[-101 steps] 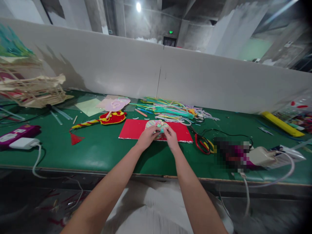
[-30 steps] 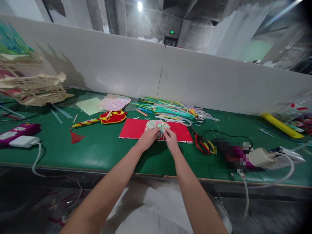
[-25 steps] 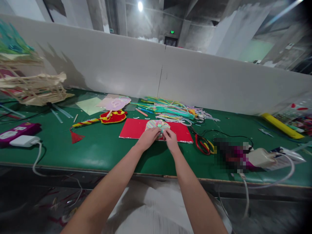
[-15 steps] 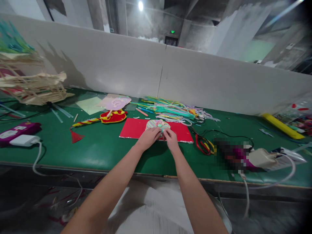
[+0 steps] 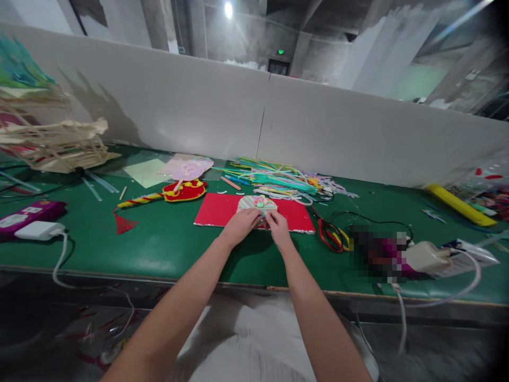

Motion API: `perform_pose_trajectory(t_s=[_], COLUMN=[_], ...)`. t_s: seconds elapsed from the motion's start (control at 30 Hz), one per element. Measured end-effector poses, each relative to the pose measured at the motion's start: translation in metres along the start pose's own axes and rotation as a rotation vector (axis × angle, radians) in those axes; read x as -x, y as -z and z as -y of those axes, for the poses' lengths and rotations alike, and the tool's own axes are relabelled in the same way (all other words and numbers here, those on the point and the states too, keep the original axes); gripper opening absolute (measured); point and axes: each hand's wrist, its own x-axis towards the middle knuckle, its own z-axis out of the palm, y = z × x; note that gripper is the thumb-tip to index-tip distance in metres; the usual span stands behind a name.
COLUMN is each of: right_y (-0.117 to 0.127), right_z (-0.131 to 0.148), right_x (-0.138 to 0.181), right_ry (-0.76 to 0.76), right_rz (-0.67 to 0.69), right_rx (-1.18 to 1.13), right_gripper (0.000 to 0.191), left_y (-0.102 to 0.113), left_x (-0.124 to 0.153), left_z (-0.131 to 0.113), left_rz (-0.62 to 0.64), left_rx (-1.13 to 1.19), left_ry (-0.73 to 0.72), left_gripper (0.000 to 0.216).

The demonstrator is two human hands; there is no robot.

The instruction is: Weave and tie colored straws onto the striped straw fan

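Observation:
On a red board [image 5: 217, 209] lies a rounded, pastel-striped craft piece [image 5: 247, 202] with a small cluster of pink and mint flower shapes [image 5: 261, 201] on it. My left hand [image 5: 242, 225] rests over its lower left edge, fingers bent and pressed together. Close beside it, my right hand [image 5: 278, 227] has its thumb and fingers pinched at the lower right edge. Both hands appear closed on the striped piece; the fingertips hide its lower part, so any smaller thing between them cannot be made out.
Behind the board lies a heap of coloured pipe cleaners [image 5: 278, 178]. Scissors [image 5: 332, 236] with red handles sit to the right, near a white plug [image 5: 427, 258]. A red fan-shaped piece [image 5: 185, 191] lies left, beyond a purple power strip [image 5: 32, 215]. A wooden-stick model [image 5: 59, 143] stands far left.
Almost nothing differs. Both hands stay at the lower edge of the striped piece, with at most a slight shift of the fingers; the view has moved a touch.

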Motion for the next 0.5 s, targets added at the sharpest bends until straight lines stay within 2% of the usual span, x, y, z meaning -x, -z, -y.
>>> perform_pose_trajectory(t_s=[0.17, 0.5], right_y=[-0.0003, -0.0005], right_z=[-0.0009, -0.0052], right_x=[-0.0003, -0.0027], right_ry=[0.0, -0.019], right_rz=[-0.017, -0.026], right_rx=[-0.022, -0.039], right_gripper=[0.03, 0.032], left_y=[-0.0009, -0.0091], left_x=[0.0, 0.0018], left_z=[-0.0009, 0.0045], left_rz=[-0.02, 0.026], left_rx=[0.03, 0.189], left_ry=[0.009, 0.079], left_gripper=[0.024, 0.029])
